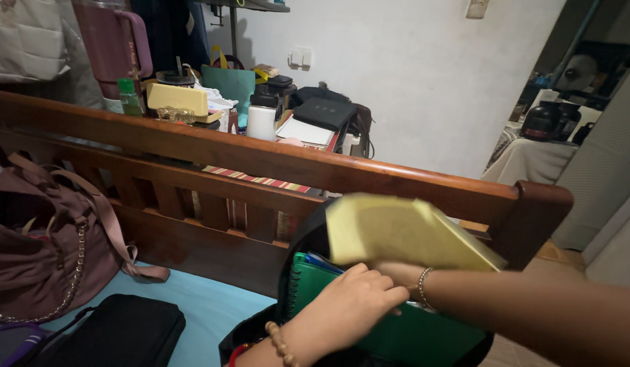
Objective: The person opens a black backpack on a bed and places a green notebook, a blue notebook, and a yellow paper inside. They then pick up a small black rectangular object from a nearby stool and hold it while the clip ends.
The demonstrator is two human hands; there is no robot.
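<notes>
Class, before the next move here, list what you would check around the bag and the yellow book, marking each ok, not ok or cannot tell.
1. Black bag open at the top: ok.
2. Yellow book over the opening, tilted, free of the wooden rail: ok.
3. Green notebook standing inside the bag, leaving room: cannot tell.
4. Left hand curled at the green notebook's top, firm grip: cannot tell.
5. Right hand holding the yellow book: cannot tell, its fingers are hidden.
</notes>
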